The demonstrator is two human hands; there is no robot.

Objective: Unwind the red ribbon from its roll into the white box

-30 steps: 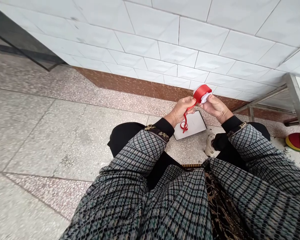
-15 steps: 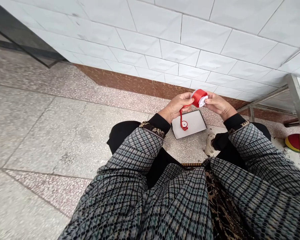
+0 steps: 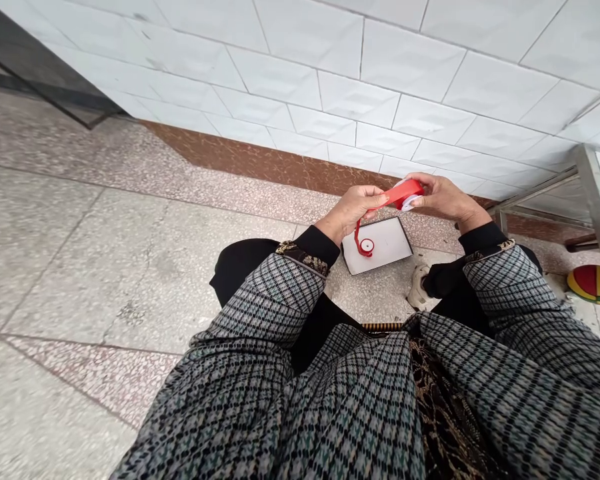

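My right hand [image 3: 437,195] is closed around a white spool [image 3: 411,200] wound with red ribbon. From the spool a flat length of red ribbon [image 3: 396,193] runs across to my left hand [image 3: 359,205], which pinches it between thumb and fingers. Below my left hand the ribbon hangs down to a small white disc with a red edge [image 3: 367,247], apparently a second small spool. That disc appears over a shallow white tray with a dark rim [image 3: 387,265]; whether it rests on the bottom cannot be made out.
The tray lies on the speckled floor [image 3: 130,253] between my feet, beside a pale shoe [image 3: 419,288]. Ahead stands a white tiled wall [image 3: 300,53]. At the right are a metal frame [image 3: 597,200] and a multicoloured ball [image 3: 591,284].
My right hand has moved right with the larger spool and turned it. A longer stretch of ribbon now spans the two hands, while my left hand has barely shifted.
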